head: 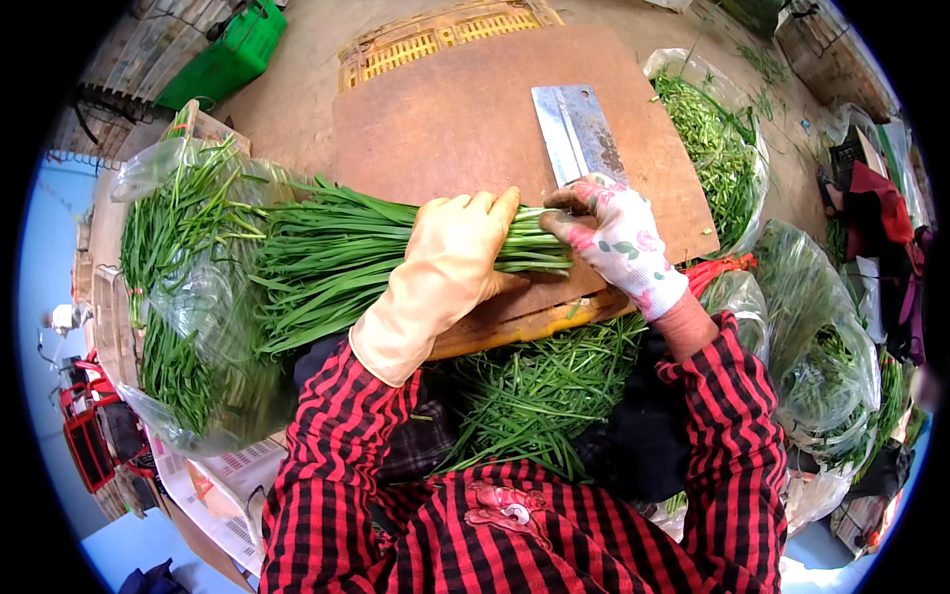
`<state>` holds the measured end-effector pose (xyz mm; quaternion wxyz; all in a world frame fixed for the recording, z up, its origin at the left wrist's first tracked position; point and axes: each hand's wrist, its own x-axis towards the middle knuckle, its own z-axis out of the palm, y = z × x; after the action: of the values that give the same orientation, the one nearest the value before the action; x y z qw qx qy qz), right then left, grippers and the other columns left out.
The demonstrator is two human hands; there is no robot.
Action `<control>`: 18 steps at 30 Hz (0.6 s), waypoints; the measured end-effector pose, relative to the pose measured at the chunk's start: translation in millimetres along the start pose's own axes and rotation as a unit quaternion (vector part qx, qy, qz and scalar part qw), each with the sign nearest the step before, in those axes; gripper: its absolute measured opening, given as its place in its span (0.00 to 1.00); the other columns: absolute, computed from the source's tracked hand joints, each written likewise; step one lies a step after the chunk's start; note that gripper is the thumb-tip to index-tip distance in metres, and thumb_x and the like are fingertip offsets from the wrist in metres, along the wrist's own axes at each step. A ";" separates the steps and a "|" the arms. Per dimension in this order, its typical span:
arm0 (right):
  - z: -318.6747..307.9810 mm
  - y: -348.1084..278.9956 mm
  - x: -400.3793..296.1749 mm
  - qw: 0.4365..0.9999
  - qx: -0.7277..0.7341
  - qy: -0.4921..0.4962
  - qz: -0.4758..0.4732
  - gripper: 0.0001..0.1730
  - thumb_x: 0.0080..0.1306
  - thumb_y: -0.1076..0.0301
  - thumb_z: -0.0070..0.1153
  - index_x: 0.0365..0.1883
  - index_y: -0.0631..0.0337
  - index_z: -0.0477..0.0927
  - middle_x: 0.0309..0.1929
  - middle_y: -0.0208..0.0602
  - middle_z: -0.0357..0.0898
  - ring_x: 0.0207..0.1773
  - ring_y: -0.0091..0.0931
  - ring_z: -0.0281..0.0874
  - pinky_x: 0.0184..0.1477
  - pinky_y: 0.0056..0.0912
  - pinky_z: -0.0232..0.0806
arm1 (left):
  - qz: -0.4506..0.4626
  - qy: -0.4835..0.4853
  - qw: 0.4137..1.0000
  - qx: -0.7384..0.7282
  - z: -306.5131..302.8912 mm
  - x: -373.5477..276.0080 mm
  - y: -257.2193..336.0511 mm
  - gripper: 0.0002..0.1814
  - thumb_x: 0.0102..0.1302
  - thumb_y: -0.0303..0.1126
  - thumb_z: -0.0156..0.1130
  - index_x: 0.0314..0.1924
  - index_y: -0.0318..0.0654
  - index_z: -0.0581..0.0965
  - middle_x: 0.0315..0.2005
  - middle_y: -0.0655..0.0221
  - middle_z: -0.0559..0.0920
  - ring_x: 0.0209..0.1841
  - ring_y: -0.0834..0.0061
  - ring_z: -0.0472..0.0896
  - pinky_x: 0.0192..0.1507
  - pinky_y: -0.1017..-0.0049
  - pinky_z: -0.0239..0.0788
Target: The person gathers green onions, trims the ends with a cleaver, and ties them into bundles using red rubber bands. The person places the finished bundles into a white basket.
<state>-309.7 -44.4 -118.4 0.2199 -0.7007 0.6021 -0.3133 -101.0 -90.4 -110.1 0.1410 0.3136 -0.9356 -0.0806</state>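
My left hand (453, 260), in a cream rubber glove, is closed over a bunch of garlic chives (341, 245) near the pale stem ends. The green leaves fan out to the left, past the edge of the brown board (438, 126). My right hand (616, 237), in a white floral glove with stained fingertips, has its thumb and fingers at the cut stem ends; whether it pinches any stems cannot be made out. A metal cleaver (579, 134) lies flat on the board just beyond my right hand, its near end partly hidden by that hand.
A yellow plastic crate (445, 33) supports the board. A bag of trimmings (705, 148) stands at the right, near red ties (716, 271) and bagged greens (816, 349). Bagged chives (215, 297) stand at the left. Loose leaves (534, 393) lie below the board. A green crate (223, 59) stands far left.
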 end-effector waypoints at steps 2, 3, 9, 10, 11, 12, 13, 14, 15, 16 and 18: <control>4.3 -4.3 -2.1 1.000 -0.018 0.006 0.014 0.11 0.62 0.57 0.63 0.37 0.53 0.85 0.31 0.37 0.82 0.38 0.38 0.81 0.42 0.42 0.72 | 0.003 -0.004 1.000 -0.003 2.1 -0.5 -1.4 0.39 0.39 0.40 0.79 0.53 0.35 0.74 0.35 0.62 0.80 0.38 0.60 0.81 0.42 0.64 0.72; 3.3 -8.2 -3.1 0.999 -0.029 0.010 0.019 0.11 0.62 0.57 0.62 0.36 0.53 0.84 0.30 0.37 0.82 0.38 0.38 0.81 0.42 0.41 0.72 | -0.003 -0.023 1.000 -0.007 1.3 1.4 -2.0 0.40 0.39 0.41 0.79 0.54 0.35 0.74 0.35 0.62 0.80 0.39 0.60 0.81 0.42 0.64 0.72; -24.3 20.1 -15.4 0.961 -0.239 0.128 0.062 0.07 0.63 0.60 0.59 0.34 0.52 0.84 0.31 0.38 0.84 0.32 0.39 0.83 0.37 0.42 0.74 | 0.017 -0.018 0.999 -0.024 -1.0 0.2 -5.6 0.40 0.38 0.40 0.79 0.54 0.35 0.75 0.34 0.62 0.80 0.38 0.60 0.80 0.41 0.65 0.72; -35.2 25.5 -18.4 0.953 -0.244 0.162 0.077 0.07 0.62 0.61 0.60 0.32 0.52 0.84 0.30 0.39 0.84 0.33 0.38 0.83 0.37 0.42 0.74 | 0.014 -0.017 1.000 -0.021 -2.9 0.1 -4.6 0.40 0.38 0.40 0.79 0.54 0.35 0.75 0.34 0.62 0.80 0.37 0.61 0.80 0.41 0.65 0.72; -41.6 25.7 -20.6 0.956 -0.218 0.191 0.049 0.07 0.62 0.63 0.59 0.32 0.55 0.83 0.30 0.40 0.83 0.33 0.38 0.83 0.37 0.41 0.74 | 0.011 -0.017 1.000 -0.018 -4.9 -0.5 -3.7 0.40 0.39 0.41 0.79 0.54 0.35 0.75 0.34 0.63 0.80 0.37 0.61 0.80 0.41 0.65 0.72; -40.4 19.1 -22.8 0.965 -0.176 0.196 0.006 0.07 0.63 0.64 0.59 0.35 0.57 0.82 0.33 0.42 0.83 0.35 0.38 0.82 0.38 0.42 0.74 | 0.008 -0.009 1.000 -0.020 -4.5 -0.8 -1.4 0.40 0.39 0.41 0.79 0.54 0.35 0.75 0.34 0.63 0.80 0.37 0.61 0.80 0.41 0.65 0.72; -33.6 10.3 -23.8 0.969 -0.133 0.204 -0.036 0.08 0.64 0.65 0.58 0.37 0.59 0.80 0.36 0.44 0.82 0.38 0.39 0.82 0.38 0.42 0.73 | 0.008 -0.003 1.000 -0.022 -2.5 0.2 -1.2 0.39 0.39 0.41 0.79 0.54 0.35 0.75 0.34 0.63 0.80 0.37 0.61 0.80 0.41 0.65 0.72; -20.5 2.3 -27.1 0.965 -0.178 0.168 -0.092 0.10 0.65 0.66 0.55 0.42 0.61 0.79 0.42 0.44 0.81 0.43 0.39 0.81 0.43 0.42 0.73 | 0.009 0.004 1.000 -0.023 -0.4 1.7 -1.0 0.39 0.39 0.41 0.79 0.54 0.35 0.75 0.34 0.63 0.80 0.37 0.61 0.80 0.41 0.65 0.72; -5.2 -8.0 -31.0 0.956 -0.220 0.131 -0.147 0.13 0.65 0.68 0.53 0.47 0.62 0.78 0.47 0.44 0.80 0.49 0.39 0.80 0.47 0.43 0.72 | 0.015 0.016 0.999 -0.024 3.9 1.2 -3.9 0.39 0.39 0.41 0.79 0.53 0.35 0.75 0.34 0.63 0.80 0.38 0.61 0.80 0.41 0.65 0.72; 2.7 -23.8 -36.9 0.943 -0.255 0.087 -0.197 0.17 0.65 0.68 0.51 0.51 0.63 0.76 0.52 0.44 0.78 0.54 0.38 0.77 0.50 0.44 0.70 | 0.025 0.029 0.999 -0.029 10.4 2.1 -7.1 0.39 0.39 0.42 0.79 0.53 0.36 0.75 0.34 0.63 0.80 0.38 0.60 0.80 0.41 0.65 0.72; 25.9 -21.2 -56.4 0.915 -0.341 0.012 -0.216 0.25 0.63 0.67 0.48 0.59 0.63 0.74 0.60 0.44 0.75 0.62 0.35 0.73 0.57 0.44 0.66 | 0.020 0.018 0.999 -0.026 12.3 -5.6 -12.1 0.39 0.39 0.42 0.79 0.53 0.36 0.75 0.33 0.62 0.80 0.38 0.60 0.80 0.41 0.65 0.73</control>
<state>-281.0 13.0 -132.0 -0.1132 -0.8422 0.5090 -0.1371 -93.8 -95.8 -125.8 0.1675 0.2923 -0.9366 -0.0961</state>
